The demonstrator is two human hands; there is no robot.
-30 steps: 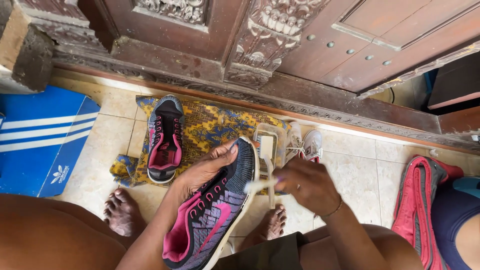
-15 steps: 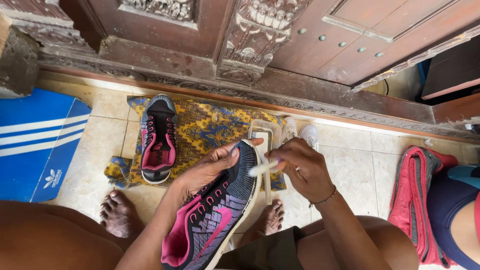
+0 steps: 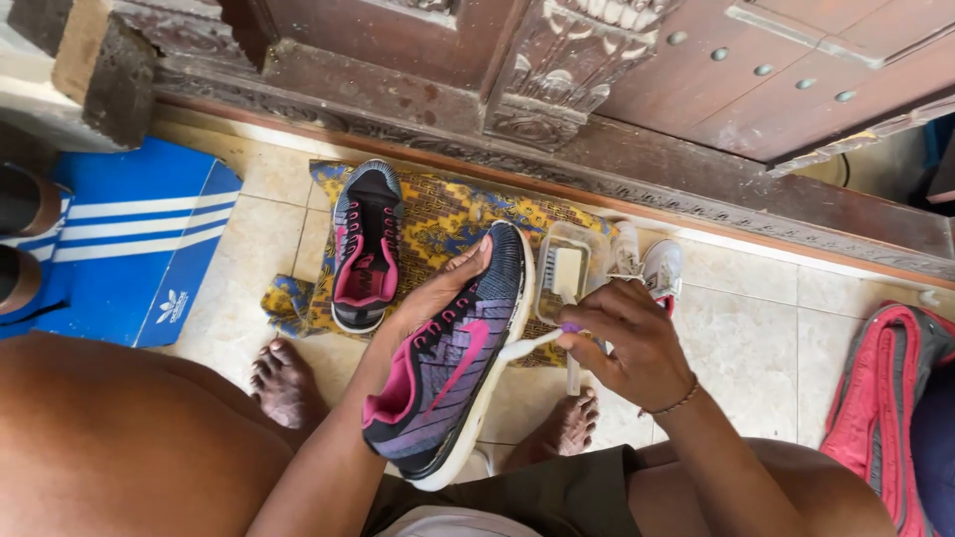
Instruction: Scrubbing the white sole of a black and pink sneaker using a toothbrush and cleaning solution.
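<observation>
Head view: hands [image 3: 438,293] [image 3: 627,343] hold sneaker [image 3: 453,368] and, seemingly, toothbrush [image 3: 527,345].

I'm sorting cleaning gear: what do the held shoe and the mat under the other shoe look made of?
Held shoe: seemingly knit or mesh fabric upper, matte with fine streaks, over a smooth whitish sole that looks like rubber or foam. Mat: probably printed cloth, judging by its yellow-blue pattern and rumpled edge.
</observation>
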